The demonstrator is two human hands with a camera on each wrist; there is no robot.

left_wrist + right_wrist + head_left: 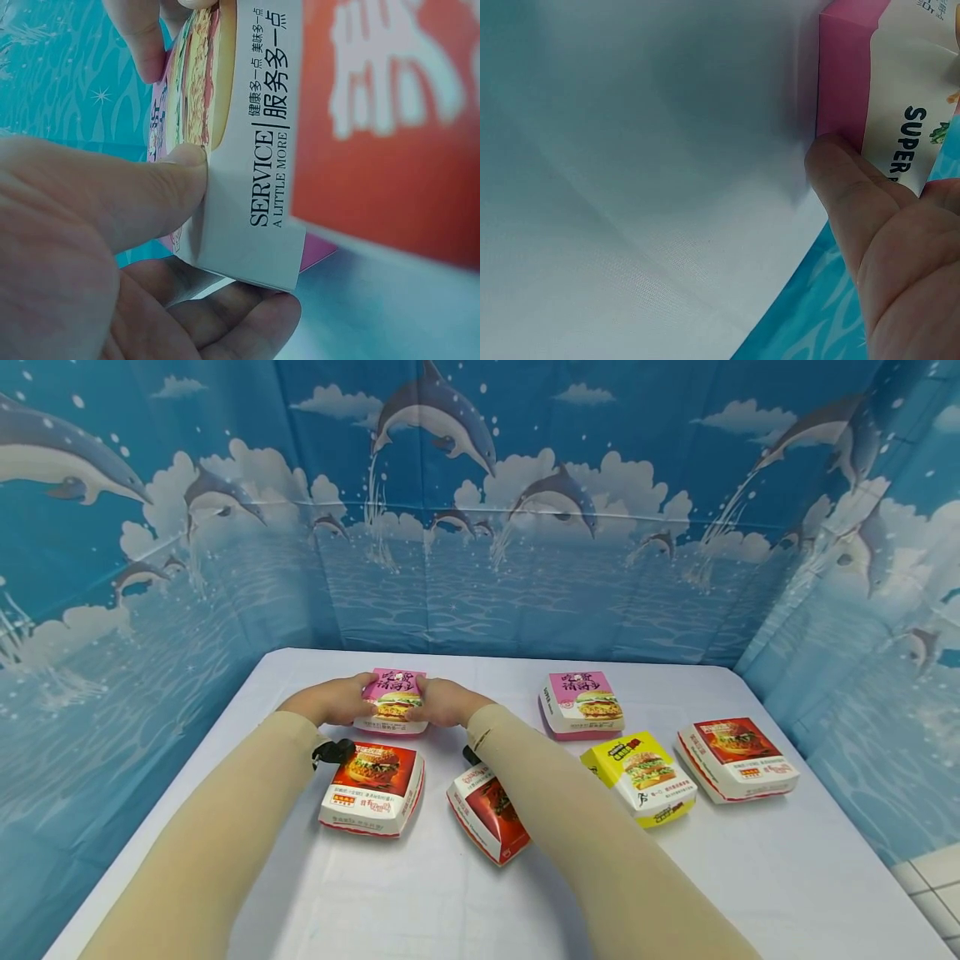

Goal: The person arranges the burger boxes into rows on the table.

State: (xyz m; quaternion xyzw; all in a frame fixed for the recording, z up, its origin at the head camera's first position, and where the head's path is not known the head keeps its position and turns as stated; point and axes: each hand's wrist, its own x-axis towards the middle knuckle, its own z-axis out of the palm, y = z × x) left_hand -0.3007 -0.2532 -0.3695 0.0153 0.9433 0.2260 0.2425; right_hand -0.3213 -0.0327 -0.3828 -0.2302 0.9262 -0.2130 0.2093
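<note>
Toward the left rear of the white table (360,902), the left side of a held pink box (393,702) is gripped by the left hand (330,700); the thumb is laid over the lid edge and the fingers are set against the side. Just in front of the held pink box, a near-left red box (375,789) is positioned, its lid printed with a burger. The right side of the held pink box is gripped by the right hand (450,703), so that the box is clamped between both hands. Whether it is borne by the table or raised cannot be determined. Next, an angled red box (487,810) is partly covered by the right sleeve (585,827). Well apart from the hands, toward the rear, a second pink box (583,703) is located. Nearer the front, a yellow box (641,777) is turned at an angle. Farthest right, another red box (738,758) is set.
</note>
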